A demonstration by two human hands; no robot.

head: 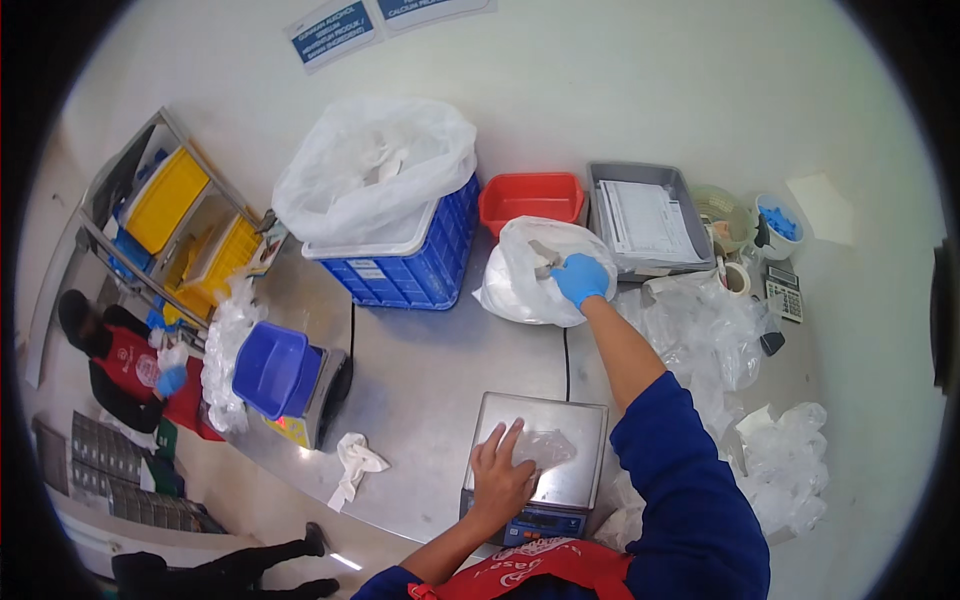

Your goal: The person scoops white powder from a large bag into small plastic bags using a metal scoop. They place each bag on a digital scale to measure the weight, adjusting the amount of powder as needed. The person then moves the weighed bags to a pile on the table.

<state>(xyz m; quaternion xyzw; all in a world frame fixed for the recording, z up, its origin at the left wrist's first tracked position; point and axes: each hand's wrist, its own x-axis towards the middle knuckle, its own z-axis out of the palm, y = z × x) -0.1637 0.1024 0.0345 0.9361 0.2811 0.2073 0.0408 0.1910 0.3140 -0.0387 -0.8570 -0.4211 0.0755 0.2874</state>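
My right hand [583, 279], in a blue glove, reaches into the mouth of an open plastic bag [517, 289] with white contents. A greyish object [545, 256] shows at its fingertips; whether the fingers grip it is hidden. My bare left hand [499, 474] is over the steel pan of a digital weighing scale [544, 412], its fingers spread. Beside its thumb and fingers lies a small clear plastic bag [553, 448], and I cannot tell if the hand pinches its edge.
A lined blue crate [397, 274] and a red basin [531, 196] stand at the back. On the left are a second scale bearing a purple tub [274, 371] and a cloth [356, 465]. Loose plastic bags [697, 330] lie right of my arm. A co-worker [135, 367] stands beyond the left edge.
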